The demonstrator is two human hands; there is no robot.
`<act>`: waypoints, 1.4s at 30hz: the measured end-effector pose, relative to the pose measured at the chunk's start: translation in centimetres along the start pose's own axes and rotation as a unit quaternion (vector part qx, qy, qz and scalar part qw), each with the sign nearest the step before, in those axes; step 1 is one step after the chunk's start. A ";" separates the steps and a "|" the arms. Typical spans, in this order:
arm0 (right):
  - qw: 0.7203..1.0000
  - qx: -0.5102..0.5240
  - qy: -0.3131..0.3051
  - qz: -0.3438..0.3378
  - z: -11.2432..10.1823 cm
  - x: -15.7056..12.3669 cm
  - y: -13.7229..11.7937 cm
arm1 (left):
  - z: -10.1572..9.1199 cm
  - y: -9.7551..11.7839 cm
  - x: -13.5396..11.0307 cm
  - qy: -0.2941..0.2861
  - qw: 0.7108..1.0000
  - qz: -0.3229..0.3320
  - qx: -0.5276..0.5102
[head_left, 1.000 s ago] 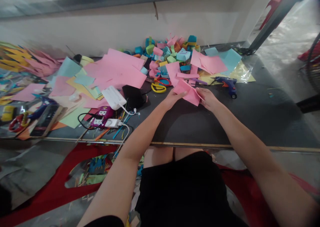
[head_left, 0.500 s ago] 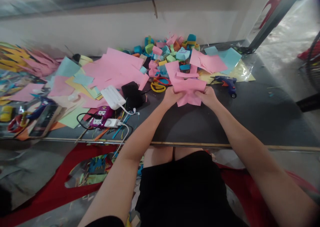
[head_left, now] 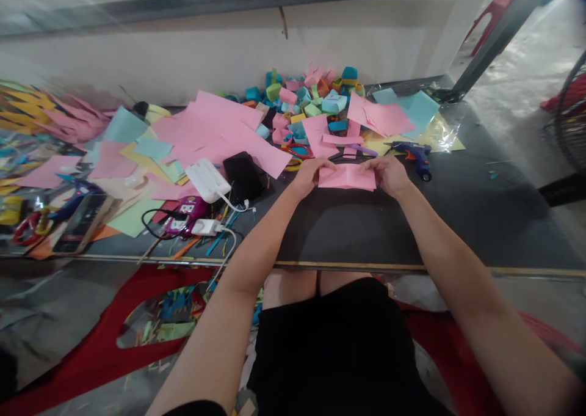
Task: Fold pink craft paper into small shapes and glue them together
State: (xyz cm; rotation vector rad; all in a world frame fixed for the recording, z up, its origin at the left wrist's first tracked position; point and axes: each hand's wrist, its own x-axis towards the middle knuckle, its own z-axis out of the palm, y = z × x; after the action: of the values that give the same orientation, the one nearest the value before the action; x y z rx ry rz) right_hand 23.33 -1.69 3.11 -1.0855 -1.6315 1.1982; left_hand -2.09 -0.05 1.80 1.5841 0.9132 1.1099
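A folded sheet of pink paper (head_left: 347,178) is held between my two hands over the dark table. Its left end is pinched by my left hand (head_left: 310,176), thumb on top. My right hand (head_left: 388,173) grips the right end in the same way, its fingers partly hidden behind the paper. The paper now forms a flat, wide strip with a crease down its middle. Just beyond it lie a purple-handled tool (head_left: 365,150), a pink strip (head_left: 342,140) and scissors (head_left: 300,152) with red and yellow handles.
A blue glue gun (head_left: 414,155) lies to the right. Folded paper pieces (head_left: 315,98) are heaped at the back. Pink sheets (head_left: 215,126), a white adapter (head_left: 207,179), a black pouch-like item (head_left: 242,175) and a purple power strip (head_left: 185,215) sit to the left.
The pink paper has gone from partly opened, with its lower flaps spread, to folded flat into a strip. Both hands have turned slightly and keep hold of its ends.
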 end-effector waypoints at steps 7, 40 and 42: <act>0.991 -0.088 0.084 -0.063 0.8 -0.1 -0.5 | 0.4 0.8 -0.6 0.065 0.990 0.067 0.101; 0.912 -0.398 -0.029 -0.096 1.5 -1.1 -1.7 | 1.1 1.1 -1.0 -0.049 0.979 0.038 0.196; 0.910 -0.402 -0.065 -0.076 1.3 -1.0 -1.9 | 0.8 1.4 -1.0 -0.082 0.974 0.018 0.208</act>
State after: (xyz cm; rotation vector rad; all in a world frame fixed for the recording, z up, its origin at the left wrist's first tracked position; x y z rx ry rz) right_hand 22.05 -3.31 4.51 -1.3382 -2.3557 0.4762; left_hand -1.58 -1.60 2.86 2.0072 1.0563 0.8292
